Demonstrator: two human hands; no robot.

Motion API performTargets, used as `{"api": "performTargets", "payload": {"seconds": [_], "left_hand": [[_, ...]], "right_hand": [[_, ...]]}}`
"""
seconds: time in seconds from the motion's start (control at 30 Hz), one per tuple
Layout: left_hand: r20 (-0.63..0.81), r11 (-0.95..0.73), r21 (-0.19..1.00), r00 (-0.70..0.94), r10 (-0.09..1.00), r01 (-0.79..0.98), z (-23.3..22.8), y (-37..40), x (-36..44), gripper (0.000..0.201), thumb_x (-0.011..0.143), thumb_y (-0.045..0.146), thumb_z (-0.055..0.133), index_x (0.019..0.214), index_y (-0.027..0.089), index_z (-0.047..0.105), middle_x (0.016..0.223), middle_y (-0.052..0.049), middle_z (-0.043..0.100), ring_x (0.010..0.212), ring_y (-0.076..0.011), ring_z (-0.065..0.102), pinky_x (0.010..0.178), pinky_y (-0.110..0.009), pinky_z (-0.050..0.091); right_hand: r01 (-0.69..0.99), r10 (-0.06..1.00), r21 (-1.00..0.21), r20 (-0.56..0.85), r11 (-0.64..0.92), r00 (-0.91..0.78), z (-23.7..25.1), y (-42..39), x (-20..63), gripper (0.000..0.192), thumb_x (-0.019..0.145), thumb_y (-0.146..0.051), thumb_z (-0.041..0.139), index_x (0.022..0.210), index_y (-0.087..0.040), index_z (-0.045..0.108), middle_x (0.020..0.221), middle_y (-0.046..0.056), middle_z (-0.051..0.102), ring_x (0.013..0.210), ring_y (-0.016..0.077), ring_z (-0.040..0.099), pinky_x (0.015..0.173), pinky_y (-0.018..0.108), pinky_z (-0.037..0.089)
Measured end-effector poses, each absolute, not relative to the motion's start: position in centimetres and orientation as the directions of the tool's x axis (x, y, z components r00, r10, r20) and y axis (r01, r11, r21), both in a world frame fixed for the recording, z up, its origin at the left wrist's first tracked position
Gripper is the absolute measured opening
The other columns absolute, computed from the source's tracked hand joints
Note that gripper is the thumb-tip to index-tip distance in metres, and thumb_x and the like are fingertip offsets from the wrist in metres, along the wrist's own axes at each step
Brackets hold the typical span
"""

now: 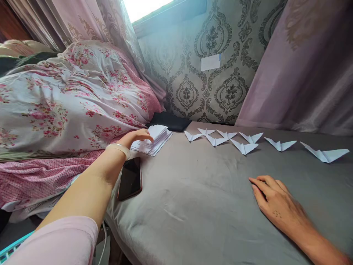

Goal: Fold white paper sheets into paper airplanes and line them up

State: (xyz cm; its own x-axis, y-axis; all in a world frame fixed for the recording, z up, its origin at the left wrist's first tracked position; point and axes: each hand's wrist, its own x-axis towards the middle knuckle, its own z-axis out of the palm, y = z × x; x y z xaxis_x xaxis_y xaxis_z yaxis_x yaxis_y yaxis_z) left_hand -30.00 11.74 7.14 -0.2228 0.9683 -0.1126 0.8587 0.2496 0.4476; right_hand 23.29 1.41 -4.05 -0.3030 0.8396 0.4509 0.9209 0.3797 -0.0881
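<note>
My left hand reaches out to a stack of white paper sheets at the back left of the grey-covered surface. Its fingers stretch over the top of the pile, a little apart, and part of them is hidden by the hand itself. No sheet is seen lifted. My right hand lies palm down on the grey cover at the right, its fingers loosely bent and holding nothing. Beyond it, several folded white paper birds with spread wings stand in uneven rows.
A dark phone lies near the left edge, below my left forearm. Behind the stack is a flat black item. Floral bedding heaps up at the left. A patterned wall and a pink curtain close off the back.
</note>
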Motion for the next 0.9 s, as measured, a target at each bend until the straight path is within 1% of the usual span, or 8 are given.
{"api": "performTargets", "payload": {"seconds": [0.17,0.33,0.47,0.53,0.6,0.67,0.77,0.9], "left_hand": [[-0.133,0.264,0.481,-0.228,0.965,0.836,7.7,10.8,-29.9,0.05,0.046,0.045,0.073,0.086,0.017,0.064,0.087,-0.004,0.064,0.08,-0.0215,0.059,0.064,-0.027,0.045],[-0.08,0.241,0.492,-0.232,0.969,0.837,7.3,10.6,-30.1,0.041,0.052,0.042,0.069,0.083,0.016,0.063,0.077,-0.003,0.063,0.074,-0.0205,0.059,0.061,-0.027,0.043],[0.041,0.233,0.486,-0.288,0.957,0.842,6.5,10.0,-29.0,0.023,0.06,0.034,0.062,0.073,0.015,0.063,0.067,-0.004,0.061,0.075,-0.0243,0.06,0.065,-0.03,0.042],[0.138,0.222,0.499,-0.33,0.934,0.838,6.0,9.3,-28.0,0.015,0.063,0.027,0.059,0.072,0.015,0.063,0.071,-0.006,0.063,0.085,-0.0278,0.061,0.072,-0.032,0.043],[0.248,0.197,0.531,-0.373,0.894,0.824,5.6,8.6,-26.6,0.017,0.065,0.02,0.057,0.079,0.015,0.065,0.08,-0.011,0.066,0.095,-0.0319,0.06,0.08,-0.035,0.042],[0.357,0.128,0.575,-0.389,0.849,0.808,5.6,8.0,-24.9,0.027,0.069,0.016,0.055,0.093,0.014,0.065,0.092,-0.015,0.067,0.105,-0.0343,0.057,0.087,-0.038,0.04],[0.5,-0.069,0.636,-0.343,0.795,0.768,6.5,7.6,-21.2,0.035,0.078,0.019,0.051,0.112,0.018,0.061,0.108,-0.011,0.065,0.114,-0.0292,0.055,0.094,-0.035,0.04],[0.554,-0.329,0.746,-0.265,0.789,0.58,8.0,6.6,-13.7,0.031,0.088,0.027,0.043,0.115,0.02,0.058,0.106,-0.004,0.067,0.097,-0.0181,0.063,0.085,-0.029,0.05]], "right_hand": [[0.919,0.826,-0.079,0.474,0.385,-0.305,-3.9,1.2,22.9,0.042,0.093,-0.038,0.034,0.109,-0.019,0.068,0.106,0.009,0.064,0.092,0.0236,0.059,0.078,0.037,0.051],[0.929,0.845,-0.093,0.455,0.358,-0.28,-3.8,1.3,22.9,0.039,0.093,-0.038,0.036,0.108,-0.021,0.068,0.107,0.007,0.063,0.092,0.0228,0.059,0.071,0.035,0.05],[0.927,0.849,-0.101,0.446,0.36,-0.282,-3.6,1.2,22.7,0.038,0.093,-0.035,0.037,0.108,-0.02,0.068,0.106,0.007,0.063,0.092,0.022,0.058,0.076,0.035,0.05],[0.925,0.847,-0.105,0.449,0.365,-0.284,-3.4,1.1,22.6,0.037,0.093,-0.032,0.038,0.108,-0.019,0.068,0.105,0.007,0.063,0.091,0.0221,0.058,0.079,0.036,0.049],[0.922,0.847,-0.116,0.451,0.37,-0.283,-3.2,1.0,22.4,0.036,0.093,-0.03,0.038,0.107,-0.019,0.068,0.104,0.007,0.064,0.091,0.0223,0.058,0.08,0.036,0.049],[0.915,0.846,-0.138,0.452,0.378,-0.282,-3.1,1.0,22.4,0.035,0.093,-0.029,0.038,0.107,-0.018,0.068,0.104,0.008,0.064,0.091,0.0227,0.058,0.082,0.037,0.048],[0.894,0.85,-0.219,0.459,0.39,-0.259,-3.0,0.9,22.3,0.034,0.092,-0.026,0.039,0.107,-0.017,0.068,0.103,0.008,0.065,0.092,0.0229,0.059,0.084,0.037,0.048],[0.836,0.853,-0.398,0.5,0.377,-0.147,-2.6,0.8,22.4,0.031,0.09,-0.026,0.041,0.106,-0.017,0.067,0.103,0.008,0.065,0.093,0.0219,0.061,0.084,0.035,0.048]]}}
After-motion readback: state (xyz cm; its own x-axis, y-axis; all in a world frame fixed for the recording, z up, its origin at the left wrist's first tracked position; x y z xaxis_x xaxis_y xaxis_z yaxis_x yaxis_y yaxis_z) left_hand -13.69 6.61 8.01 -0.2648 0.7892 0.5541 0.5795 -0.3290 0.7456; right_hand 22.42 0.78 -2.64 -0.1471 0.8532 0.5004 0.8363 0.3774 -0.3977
